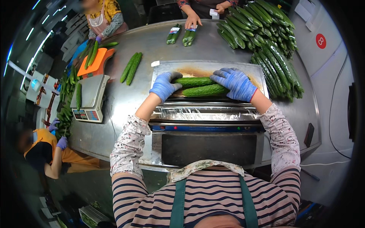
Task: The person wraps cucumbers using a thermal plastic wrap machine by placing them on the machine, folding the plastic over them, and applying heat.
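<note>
Two green cucumbers (204,90) lie side by side across the scorched plate of a film wrapping machine (206,127). In a blue and grey knit glove, my left hand (166,85) grips their left ends, the thumb lying along them. My right hand (236,84), gloved alike, spreads over their right ends and hides them. Clear plastic film (196,113) stretches over the machine's rollers just below the cucumbers. Small red and green lights glow on its blue front strip.
Wrapped cucumbers (262,28) are heaped at the right. Left of the machine lie two bare cucumbers (131,68) and a weighing scale (90,98) with one cucumber on it. Across the steel table (154,37), a co-worker's hand (193,20) touches a labelled pack. A phone (309,134) rests near the right edge.
</note>
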Available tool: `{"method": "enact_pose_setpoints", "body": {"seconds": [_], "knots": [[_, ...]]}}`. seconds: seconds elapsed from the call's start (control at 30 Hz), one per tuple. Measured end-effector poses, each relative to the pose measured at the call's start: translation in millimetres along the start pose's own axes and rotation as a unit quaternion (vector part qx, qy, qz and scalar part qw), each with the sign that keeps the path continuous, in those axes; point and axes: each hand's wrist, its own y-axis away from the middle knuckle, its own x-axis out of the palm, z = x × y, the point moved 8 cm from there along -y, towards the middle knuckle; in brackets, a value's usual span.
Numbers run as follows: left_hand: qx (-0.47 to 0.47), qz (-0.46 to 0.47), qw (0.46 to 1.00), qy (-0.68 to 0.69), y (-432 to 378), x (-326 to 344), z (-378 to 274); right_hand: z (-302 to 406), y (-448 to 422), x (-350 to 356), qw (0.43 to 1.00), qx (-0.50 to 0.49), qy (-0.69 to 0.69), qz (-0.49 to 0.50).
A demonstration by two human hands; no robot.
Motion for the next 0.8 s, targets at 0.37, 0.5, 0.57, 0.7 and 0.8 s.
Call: {"method": "enact_pose_setpoints", "body": {"seconds": [0.37, 0.5, 0.57, 0.7, 0.8], "knots": [[0.122, 0.044, 0.979, -0.156, 2, 12, -27, -63, -17, -29, 0.978, 0.179, -0.103, 0.0], [0.115, 0.084, 0.984, -0.111, 6, 12, -22, -76, -32, -2, 0.981, 0.157, -0.113, 0.022], [0.113, 0.094, 0.983, -0.111, 10, 9, -23, -76, -34, 11, 0.978, 0.152, -0.136, 0.046], [0.109, 0.088, 0.987, -0.08, 13, 8, -23, -65, -22, 31, 0.976, 0.106, -0.156, 0.104], [0.09, 0.06, 0.983, -0.147, 16, 10, -29, -56, -12, 26, 0.98, 0.101, -0.152, 0.084]]}}
